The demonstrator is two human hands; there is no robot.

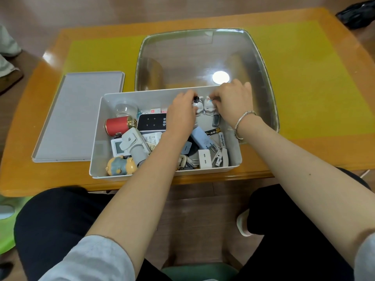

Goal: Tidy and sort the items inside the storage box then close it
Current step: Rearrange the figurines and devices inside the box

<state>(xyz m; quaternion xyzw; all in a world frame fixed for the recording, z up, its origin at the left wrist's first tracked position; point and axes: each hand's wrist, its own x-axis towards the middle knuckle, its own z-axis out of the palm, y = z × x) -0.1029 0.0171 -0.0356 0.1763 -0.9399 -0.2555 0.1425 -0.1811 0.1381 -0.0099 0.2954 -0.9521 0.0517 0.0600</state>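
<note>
A white storage box [97,138] sits at the table's near edge, full of small items. Both hands reach to its far wall. My left hand [181,114] holds a white figurine with a black top [197,104]. My right hand [233,102] pinches a white cat figurine [209,106] right beside it. The two figurines stand upright, touching. Also in the box are a red tin [116,125], a black-faced remote [151,122], a grey gadget [134,145], a cartoon head figure [119,165], a blue charger [202,137], batteries [222,138] and white plugs [205,159].
The box's grey lid [75,116] lies flat on the table to the left. A large clear plastic bin [203,57] stands just behind the box. The wooden table [304,149] has a yellow-green mat. My knees are under the near edge.
</note>
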